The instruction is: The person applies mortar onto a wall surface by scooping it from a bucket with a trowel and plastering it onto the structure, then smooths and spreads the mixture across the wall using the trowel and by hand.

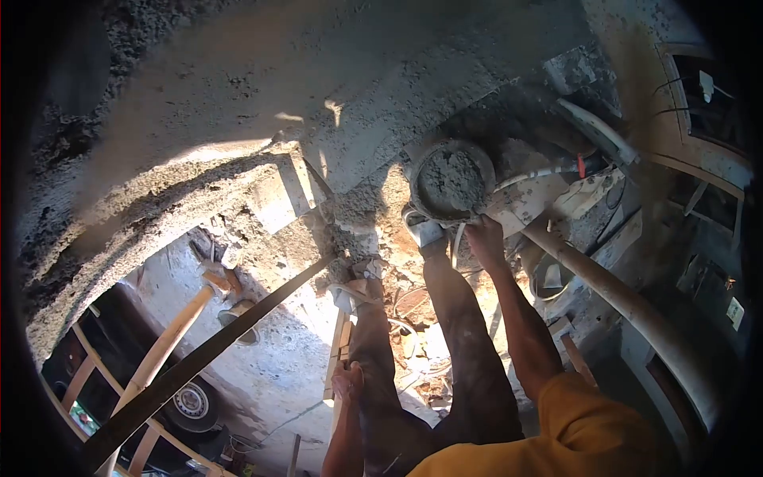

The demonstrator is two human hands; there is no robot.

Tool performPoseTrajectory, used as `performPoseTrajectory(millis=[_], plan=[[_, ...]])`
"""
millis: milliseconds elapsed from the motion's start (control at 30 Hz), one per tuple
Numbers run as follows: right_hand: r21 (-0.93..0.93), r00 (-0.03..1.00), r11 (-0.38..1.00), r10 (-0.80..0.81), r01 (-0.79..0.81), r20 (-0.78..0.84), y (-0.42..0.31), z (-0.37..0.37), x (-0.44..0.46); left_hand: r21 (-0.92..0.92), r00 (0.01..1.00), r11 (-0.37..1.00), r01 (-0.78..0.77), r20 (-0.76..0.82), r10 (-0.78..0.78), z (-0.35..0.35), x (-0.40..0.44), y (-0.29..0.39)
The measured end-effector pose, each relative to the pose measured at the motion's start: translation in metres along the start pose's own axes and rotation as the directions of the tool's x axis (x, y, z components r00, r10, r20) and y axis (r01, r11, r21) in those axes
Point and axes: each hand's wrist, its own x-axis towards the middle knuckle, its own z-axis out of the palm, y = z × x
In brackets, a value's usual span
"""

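A round bucket [416, 193] filled with wet grey mortar [451, 181] stands beyond my feet, on the right. My right hand [484, 238] is closed at the bucket's near edge; whether it has the rim or the handle is hard to see. Beside my left thigh, my left hand [348, 381] has its fingers curled around a narrow wooden board [339, 350]. Part of that board is hidden behind the hand. My shoes, the left [355, 296] and the right [425, 230], are dusted with mortar.
A dark metal bar [214, 350] crosses the left side diagonally, near a wooden pole [171, 338]. A thick pole [612, 296] slants on the right. Rough mortared wall [334, 87] fills the top. Rubble and a hose lie underfoot; a vehicle wheel [191, 401] shows lower left.
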Motion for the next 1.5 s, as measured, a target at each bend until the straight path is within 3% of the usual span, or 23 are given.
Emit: performPoseTrajectory(millis=[100,233,267,333,367,400,467,567,600,667,733,800,967,1033,1100,1167,1267,1333,1367,1400,1433,1467,1500], plan=[[0.319,0.977,0.924,0.194,-0.212,0.087,-0.085,-0.001,-0.045,-0.054,0.968,0.972,-0.229,0.095,0.234,0.014,0.005,-0.048],[0.499,0.977,0.845,0.114,-0.192,0.181,-0.171,0.014,-0.099,-0.123,0.881,0.891,-0.438,0.137,0.452,-0.042,0.001,-0.052],[0.479,0.98,0.873,0.0,-0.096,0.197,-0.172,0.021,-0.109,-0.136,0.862,0.876,-0.462,0.161,0.48,-0.067,-0.003,-0.048],[0.534,0.963,0.845,-0.12,-0.028,0.241,-0.203,0.025,-0.139,-0.689,0.913,0.708,-0.156,0.173,0.37,-0.113,-0.011,-0.038],[0.596,0.955,0.8,-0.124,-0.064,0.27,-0.24,0.022,-0.159,-0.669,0.9,0.675,-0.311,0.022,0.436,-0.152,-0.03,-0.024],[0.731,0.932,0.626,-0.015,-0.273,0.362,-0.309,0.01,-0.193,-0.626,0.855,0.627,-0.463,-0.128,0.503,-0.205,-0.066,0.006],[0.806,0.86,0.382,-0.053,-0.452,0.508,-0.335,0.018,-0.218,-0.433,0.734,0.593,-0.679,-0.391,0.555,-0.31,-0.137,0.054],[0.857,0.86,0.294,-0.168,-0.423,0.482,-0.396,0.01,-0.252,-0.308,0.4,0.259,-0.915,-0.768,0.501,-0.447,-0.22,0.096],[0.86,0.85,0.284,-0.205,-0.424,0.486,-0.399,0.007,-0.254,-0.159,0.194,0.118,-0.98,-0.886,0.42,-0.492,-0.244,0.108],[0.9,0.881,0.268,-0.239,-0.343,0.407,-0.418,-0.01,-0.264,0.337,-0.285,0.2,-0.92,-0.925,0.251,-0.589,-0.322,0.127],[0.929,0.904,0.192,-0.234,-0.318,0.358,-0.419,-0.028,-0.264,0.565,-0.561,0.276,-0.778,-0.822,0.1,-0.664,-0.395,0.14],[0.95,0.947,0.241,-0.201,-0.199,0.25,-0.423,-0.061,-0.267,0.715,-0.798,0.491,-0.498,-0.599,0.062,-0.724,-0.447,0.146],[0.91,0.952,0.289,-0.019,0.296,-0.304,-0.441,-0.116,-0.279,0.651,-0.908,0.71,-0.267,-0.418,0.041,-0.867,-0.408,0.177],[0.82,0.855,0.333,0.072,0.465,-0.514,-0.451,-0.12,-0.271,0.547,-0.896,0.752,-0.367,-0.426,-0.128,-0.902,-0.378,0.202],[0.712,0.711,0.375,0.171,0.593,-0.682,-0.464,-0.108,-0.252,0.248,-0.911,0.932,-0.263,-0.382,-0.155,-0.921,-0.355,0.212],[0.58,0.547,0.479,0.224,0.659,-0.807,-0.471,-0.08,-0.224,0.392,-0.79,0.734,-0.554,-0.527,-0.314,-0.853,-0.402,0.241],[0.119,0.069,0.744,0.098,0.658,-0.993,-0.477,0.012,-0.117,0.391,-0.739,0.689,-0.611,-0.594,-0.318,-0.852,-0.407,0.254],[0.245,0.394,0.894,0.086,0.376,-0.915,-0.516,0.102,-0.077,0.422,-0.747,0.688,-0.591,-0.607,-0.27,-0.854,-0.401,0.255],[0.296,0.592,0.811,-0.075,0.504,-0.803,-0.537,0.138,-0.093,0.439,-0.754,0.691,-0.575,-0.612,-0.239,-0.856,-0.397,0.259],[0.34,0.68,0.745,-0.202,0.573,-0.704,-0.561,0.166,-0.135,0.449,-0.756,0.69,-0.568,-0.615,-0.222,-0.859,-0.394,0.261],[0.275,0.617,0.616,-0.453,0.738,-0.643,-0.574,0.17,-0.198,0.446,-0.751,0.689,-0.572,-0.623,-0.22,-0.861,-0.392,0.259],[0.44,0.764,0.627,-0.485,0.643,-0.426,-0.584,0.171,-0.266,0.456,-0.751,0.692,-0.56,-0.631,-0.192,-0.864,-0.389,0.254],[0.414,0.741,0.616,-0.581,0.67,-0.336,-0.569,0.187,-0.308,0.478,-0.757,0.695,-0.537,-0.637,-0.147,-0.869,-0.388,0.255]])
